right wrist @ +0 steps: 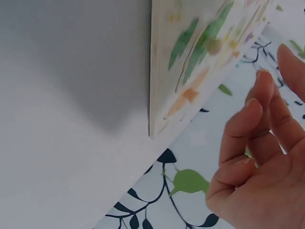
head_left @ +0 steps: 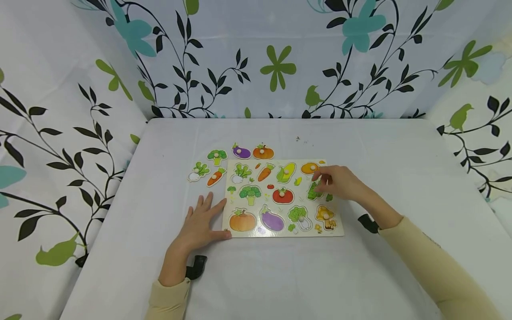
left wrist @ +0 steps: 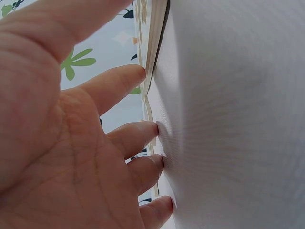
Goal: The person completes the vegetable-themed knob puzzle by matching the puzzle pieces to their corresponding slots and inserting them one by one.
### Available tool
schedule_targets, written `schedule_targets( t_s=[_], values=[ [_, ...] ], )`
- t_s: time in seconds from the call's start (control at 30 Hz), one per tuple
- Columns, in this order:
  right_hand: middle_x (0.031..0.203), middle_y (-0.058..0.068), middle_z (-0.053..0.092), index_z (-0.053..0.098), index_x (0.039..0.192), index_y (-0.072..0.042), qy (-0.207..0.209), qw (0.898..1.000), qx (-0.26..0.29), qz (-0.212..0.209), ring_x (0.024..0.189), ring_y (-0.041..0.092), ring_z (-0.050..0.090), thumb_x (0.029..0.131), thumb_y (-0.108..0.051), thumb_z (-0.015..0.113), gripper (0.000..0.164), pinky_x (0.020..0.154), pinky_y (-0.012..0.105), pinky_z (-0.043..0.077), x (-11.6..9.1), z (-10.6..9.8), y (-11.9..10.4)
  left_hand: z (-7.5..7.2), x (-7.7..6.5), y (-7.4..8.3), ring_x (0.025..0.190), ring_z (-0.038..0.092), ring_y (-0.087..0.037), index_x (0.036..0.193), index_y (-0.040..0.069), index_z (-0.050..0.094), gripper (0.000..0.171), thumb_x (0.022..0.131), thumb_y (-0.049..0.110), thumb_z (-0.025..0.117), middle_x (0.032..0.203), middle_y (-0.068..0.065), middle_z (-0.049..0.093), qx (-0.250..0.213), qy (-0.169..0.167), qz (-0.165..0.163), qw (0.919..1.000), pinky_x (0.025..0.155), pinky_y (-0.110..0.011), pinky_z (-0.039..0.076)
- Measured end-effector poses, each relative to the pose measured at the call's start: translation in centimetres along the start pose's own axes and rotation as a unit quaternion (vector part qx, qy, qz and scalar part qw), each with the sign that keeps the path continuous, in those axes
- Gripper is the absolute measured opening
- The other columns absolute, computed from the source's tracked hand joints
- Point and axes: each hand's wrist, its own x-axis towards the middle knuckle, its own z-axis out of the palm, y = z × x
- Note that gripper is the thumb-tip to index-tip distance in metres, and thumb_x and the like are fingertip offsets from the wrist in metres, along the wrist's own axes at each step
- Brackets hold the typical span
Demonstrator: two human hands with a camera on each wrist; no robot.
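Observation:
A flat vegetable puzzle board [head_left: 262, 233] lies on the table, printed with vegetables such as a carrot, an eggplant and a tomato. My left hand [head_left: 198, 226] is spread at its left side, the thumb at the lower left corner. In the left wrist view the fingertips [left wrist: 157, 128] meet the table beside the board's edge. My right hand [head_left: 340, 182] is over the upper right of the board, by the green vegetable piece [head_left: 314, 192], which bears a knob in the right wrist view. Its fingers [right wrist: 238, 124] are loosely bent, holding nothing visible.
Loose knobbed pieces lie beyond the board's upper left: broccoli [head_left: 217, 155], eggplant [head_left: 242, 152], pumpkin [head_left: 263, 152], a leafy white root [head_left: 198, 171] and carrot [head_left: 216, 177]. The white-covered table [head_left: 288, 275] meets a leaf-patterned cloth [head_left: 240, 40] behind.

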Motion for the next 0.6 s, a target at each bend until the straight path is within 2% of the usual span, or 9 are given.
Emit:
schedule_targets(
  t_s=[0.13, 0.27, 0.43, 0.6],
  values=[
    [0.088, 0.009, 0.059, 0.063, 0.12, -0.005, 0.022, 1.0, 0.019, 0.013, 0.078, 0.022, 0.049, 0.088, -0.018, 0.073, 0.036, 0.063, 0.027, 0.04, 3.5, -0.6, 0.1, 0.1, 0.0, -0.1, 0.15, -0.001, -0.046, 0.151, 0.014, 0.039, 0.094, 0.072, 0.04, 0.084, 0.163, -0.022, 0.01, 0.001, 0.0, 0.001, 1.0, 0.116, -0.068, 0.0],
    [0.094, 0.011, 0.06, 0.059, 0.128, -0.007, 0.027, 0.998, 0.037, 0.044, 0.079, 0.024, 0.051, 0.09, -0.02, 0.07, 0.041, 0.063, 0.027, 0.043, 7.3, -0.4, -0.6, 0.0, 0.0, 0.0, 0.15, -0.001, -0.045, 0.151, 0.015, 0.039, 0.094, 0.072, 0.04, 0.084, 0.163, -0.021, 0.01, 0.004, -0.001, -0.001, 1.0, 0.117, -0.067, 0.001],
    [0.097, 0.009, 0.06, 0.06, 0.125, -0.012, 0.035, 0.997, 0.026, 0.066, 0.08, 0.024, 0.051, 0.091, -0.023, 0.07, 0.037, 0.066, 0.029, 0.04, 11.9, 0.7, -1.9, -0.1, 0.0, 0.1, 0.15, -0.001, -0.045, 0.151, 0.014, 0.039, 0.094, 0.072, 0.038, 0.084, 0.163, -0.021, 0.01, 0.003, 0.002, -0.004, 1.0, 0.117, -0.067, 0.0],
    [0.096, 0.008, 0.062, 0.063, 0.121, -0.013, 0.009, 0.998, 0.025, 0.053, 0.083, 0.024, 0.054, 0.09, -0.023, 0.071, 0.034, 0.073, 0.032, 0.039, 14.6, 1.9, -3.5, -0.1, -0.1, 0.1, 0.15, -0.001, -0.045, 0.15, 0.014, 0.039, 0.094, 0.072, 0.038, 0.084, 0.163, -0.021, 0.01, 0.004, 0.002, -0.004, 1.0, 0.117, -0.067, 0.001]
  ],
)
